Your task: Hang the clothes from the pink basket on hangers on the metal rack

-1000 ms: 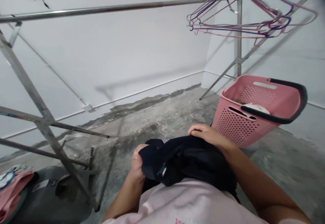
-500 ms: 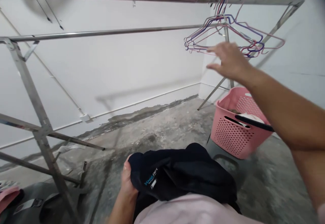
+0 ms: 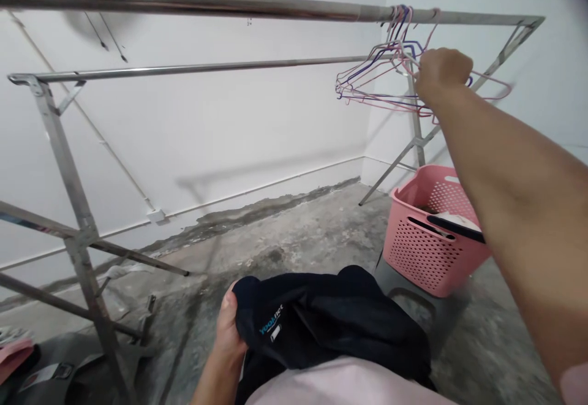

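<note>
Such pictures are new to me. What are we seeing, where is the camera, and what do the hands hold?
No machine here: a person works bare-handed, wearing a single camera on the head that looks forward and down. The left hand holds a dark garment. The right hand is at the hangers on a metal rack; its fingers are partly hidden, so whether it holds one is unclear. A pink basket at the right has something white inside.

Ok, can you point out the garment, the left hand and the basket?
Garment [image 3: 342, 316]: head view, middle of the dark cloth.
Left hand [image 3: 229, 322]: head view, back of the hand.
Basket [image 3: 421, 252]: head view, perforated side wall.
</note>
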Tool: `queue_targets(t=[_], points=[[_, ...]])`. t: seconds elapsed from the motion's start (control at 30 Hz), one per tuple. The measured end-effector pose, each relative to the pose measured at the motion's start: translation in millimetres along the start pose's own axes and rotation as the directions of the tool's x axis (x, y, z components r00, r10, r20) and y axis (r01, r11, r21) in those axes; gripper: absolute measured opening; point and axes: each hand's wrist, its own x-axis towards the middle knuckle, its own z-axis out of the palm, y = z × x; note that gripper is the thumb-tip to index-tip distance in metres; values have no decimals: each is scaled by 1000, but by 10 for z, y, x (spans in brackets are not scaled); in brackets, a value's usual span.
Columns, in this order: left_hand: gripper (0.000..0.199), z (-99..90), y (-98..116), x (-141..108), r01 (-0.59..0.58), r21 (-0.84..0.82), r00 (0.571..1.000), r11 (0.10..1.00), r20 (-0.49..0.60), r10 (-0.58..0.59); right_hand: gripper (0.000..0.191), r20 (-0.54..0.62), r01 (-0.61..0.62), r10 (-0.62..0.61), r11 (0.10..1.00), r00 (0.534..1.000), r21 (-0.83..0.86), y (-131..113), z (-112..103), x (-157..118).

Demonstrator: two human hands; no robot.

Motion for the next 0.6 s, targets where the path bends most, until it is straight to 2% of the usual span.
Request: queue_targets(t=[0.1,0.2,0.3,0.43,0.53,0.6], points=[[45,29,-4,-11,3,-76,998,997,-56,-7,34,-27,3,0,991,1000,134,-49,-16,27],[46,146,53,-37,6,-62,999,998,-43,-9,31,-92,-23,45,973,995,228,-87,-29,69],[51,293,141,-76,20,-48,999,999,-28,-22,20,-149,-15,47,978,988,208,-108,-14,112],[53,408,203,-120,65,-97,996,993,-51,-70,21,-201,72,-37,982,979,172,-112,51,103],[52,425,201,-119,115,-154,992,981,-40,-123,20,-169,126,-102,982,980,138,-48,83,-80],[43,424,189,-80,148,-175,987,973,-42,-158,16,-121,157,-138,974,983,165,66,81,-356]])
